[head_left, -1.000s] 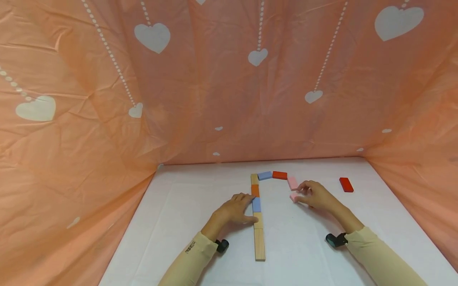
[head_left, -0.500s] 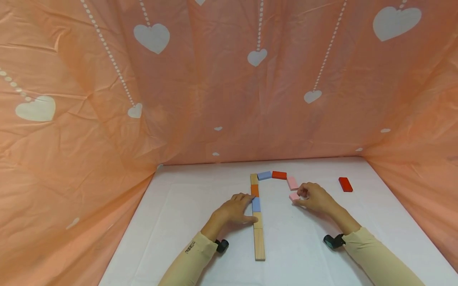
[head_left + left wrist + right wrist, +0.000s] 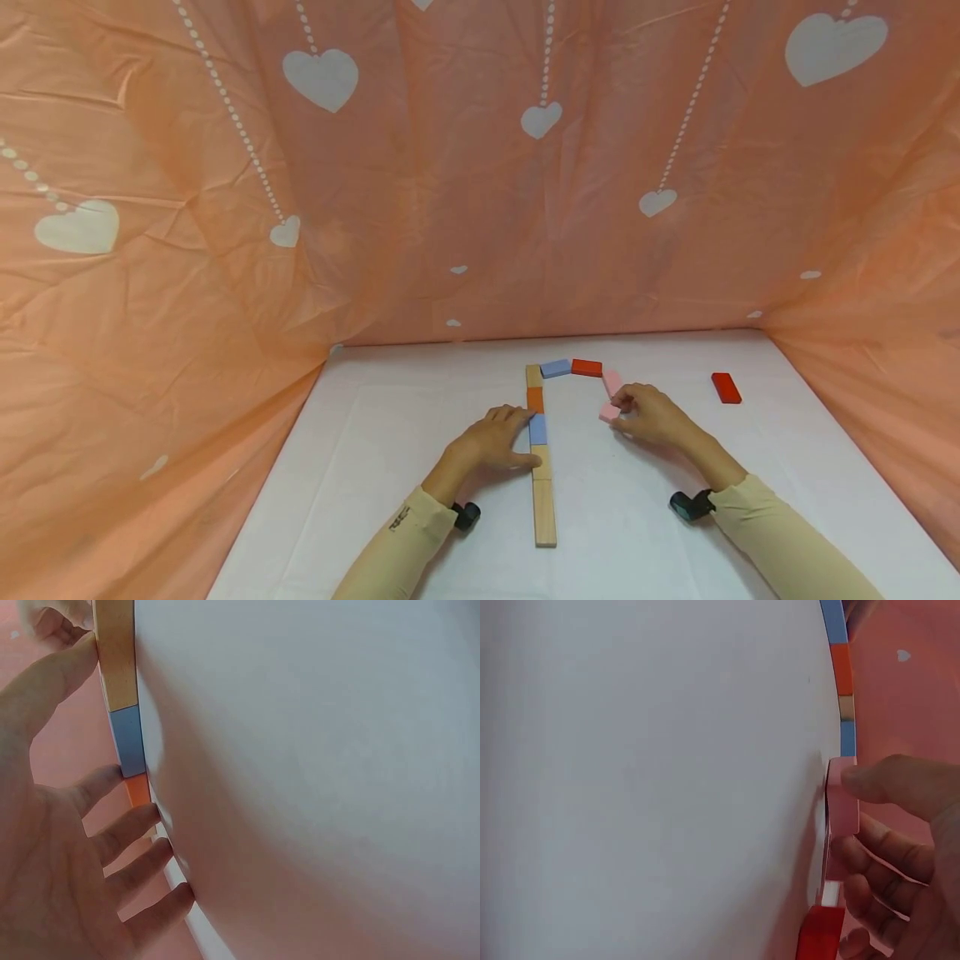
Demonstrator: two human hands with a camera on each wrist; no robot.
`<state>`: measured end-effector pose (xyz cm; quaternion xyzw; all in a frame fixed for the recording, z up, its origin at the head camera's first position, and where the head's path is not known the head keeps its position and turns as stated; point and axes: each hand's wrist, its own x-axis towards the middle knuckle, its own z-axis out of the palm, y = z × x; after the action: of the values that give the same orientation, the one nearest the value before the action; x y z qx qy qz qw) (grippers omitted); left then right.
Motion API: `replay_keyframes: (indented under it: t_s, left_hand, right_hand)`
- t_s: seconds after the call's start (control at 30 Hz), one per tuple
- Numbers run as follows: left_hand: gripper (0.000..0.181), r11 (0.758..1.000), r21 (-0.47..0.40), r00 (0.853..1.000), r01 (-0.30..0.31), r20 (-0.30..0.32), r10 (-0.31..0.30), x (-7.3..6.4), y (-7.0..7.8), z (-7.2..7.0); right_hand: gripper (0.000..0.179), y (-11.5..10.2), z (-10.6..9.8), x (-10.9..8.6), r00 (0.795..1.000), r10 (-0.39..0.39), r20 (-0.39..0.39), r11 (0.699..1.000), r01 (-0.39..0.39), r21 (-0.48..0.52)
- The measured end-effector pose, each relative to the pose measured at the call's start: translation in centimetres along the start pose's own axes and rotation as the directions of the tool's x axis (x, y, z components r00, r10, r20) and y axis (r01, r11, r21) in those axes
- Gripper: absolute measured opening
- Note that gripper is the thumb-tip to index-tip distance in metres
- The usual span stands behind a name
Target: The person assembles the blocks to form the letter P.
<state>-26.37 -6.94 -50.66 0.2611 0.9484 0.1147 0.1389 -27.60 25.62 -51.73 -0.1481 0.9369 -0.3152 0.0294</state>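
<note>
A column of flat wooden blocks (image 3: 538,442) runs down the middle of the white table (image 3: 390,433): natural, orange, blue and natural pieces. My left hand (image 3: 491,440) rests against its left side. The straight fingers (image 3: 112,832) touch the orange block (image 3: 137,791) and blue block (image 3: 129,739), and the thumb lies on a natural block (image 3: 116,660). From the column's top a blue block (image 3: 556,367), a red block (image 3: 587,367) and a pink block (image 3: 611,382) curve to the right. My right hand (image 3: 633,412) pinches a second pink block (image 3: 608,411) (image 3: 842,799) just below that one.
A lone red block (image 3: 725,387) lies on the table to the right of my right hand. Peach cloth with white hearts (image 3: 480,167) hangs close behind and along both sides of the table. A long natural block (image 3: 544,512) ends the column near me.
My right hand has slid the pink block a little to the left, closer under the other pink block. The left hand has not moved.
</note>
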Motion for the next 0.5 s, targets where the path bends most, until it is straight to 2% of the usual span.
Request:
replay_keyframes:
  t_s: [0.3, 0.5]
  left_hand:
    - [0.090, 1.000, 0.000, 1.000, 0.012, -0.002, -0.012, 0.1, -0.1, 0.2]
    - [0.091, 1.000, 0.005, 1.000, 0.011, 0.003, -0.011, 0.2, -0.1, 0.1]
  right_hand:
    - [0.027, -0.7, 0.9, 1.4, 0.988, -0.157, 0.003, 0.985, 0.156, 0.067]
    - [0.025, -1.5, 1.6, 2.3, 0.982, -0.190, 0.011, 0.979, 0.188, 0.082]
